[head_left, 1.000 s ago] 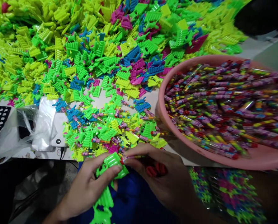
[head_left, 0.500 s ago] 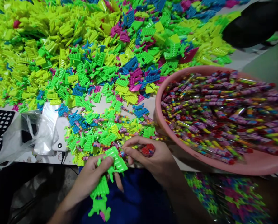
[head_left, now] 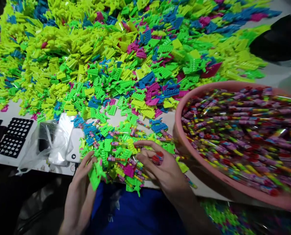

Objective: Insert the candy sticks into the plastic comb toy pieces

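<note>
My left hand (head_left: 80, 186) is at the table's front edge, fingers curled around a bright green plastic toy piece (head_left: 96, 174). My right hand (head_left: 163, 168) reaches over the near pile, its thumb and forefinger apart. Tucked in its curled fingers is a red-ended wrapped stick (head_left: 157, 158); most of it is hidden, and I cannot tell whether there are several. Between my hands lies a small heap of green toy pieces (head_left: 133, 186), mixed with thin clear-wrapped sticks (head_left: 117, 159) of coloured bits with pink labels. A magenta piece (head_left: 129, 170) lies among them.
A large pink basin (head_left: 181, 130) full of wrapped sticks stands at right. Yellow, green, blue and magenta pieces (head_left: 86, 49) cover the table's back. At left are a clear plastic bag (head_left: 33, 153), a white device (head_left: 75, 143) and black perforated pads (head_left: 12, 145). Packed pieces (head_left: 221, 213) sit below the basin.
My left hand has moved left, and the longer green pieces that hung from it are gone from it. My right hand has opened its thumb and forefinger over the heap. The view has shifted.
</note>
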{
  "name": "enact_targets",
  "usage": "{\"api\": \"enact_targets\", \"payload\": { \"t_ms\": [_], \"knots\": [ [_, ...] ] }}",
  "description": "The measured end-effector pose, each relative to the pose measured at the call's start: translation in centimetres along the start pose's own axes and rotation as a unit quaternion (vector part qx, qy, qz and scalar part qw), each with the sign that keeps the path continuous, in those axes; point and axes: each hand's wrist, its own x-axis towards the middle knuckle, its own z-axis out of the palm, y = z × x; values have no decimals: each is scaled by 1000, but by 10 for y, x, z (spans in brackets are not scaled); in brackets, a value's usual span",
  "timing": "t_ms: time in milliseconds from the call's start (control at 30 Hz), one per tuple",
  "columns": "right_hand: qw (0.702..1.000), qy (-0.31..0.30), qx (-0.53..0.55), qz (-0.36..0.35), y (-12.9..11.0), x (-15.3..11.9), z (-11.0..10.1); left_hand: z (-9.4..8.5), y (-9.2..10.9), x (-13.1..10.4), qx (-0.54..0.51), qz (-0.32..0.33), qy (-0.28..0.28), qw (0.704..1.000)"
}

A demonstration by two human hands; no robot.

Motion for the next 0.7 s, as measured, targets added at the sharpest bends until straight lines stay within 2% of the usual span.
{"api": "enact_targets", "payload": {
  "t_ms": [200,333,467,700],
  "knots": [
    [996,-53,-70,31,-4,-29,-8,17,-6,3,34,68,-34,997],
    [987,-96,-130,3,-9,-39,-8,29,-11,4,30,85,-60,994],
    [988,-73,-133,23,-12,-43,-8,37,-12,-1,20,122,-56,991],
    [969,-25,-221,-105,-10,-49,-4,49,-19,-9,36,176,-70,981]
  ]
}}
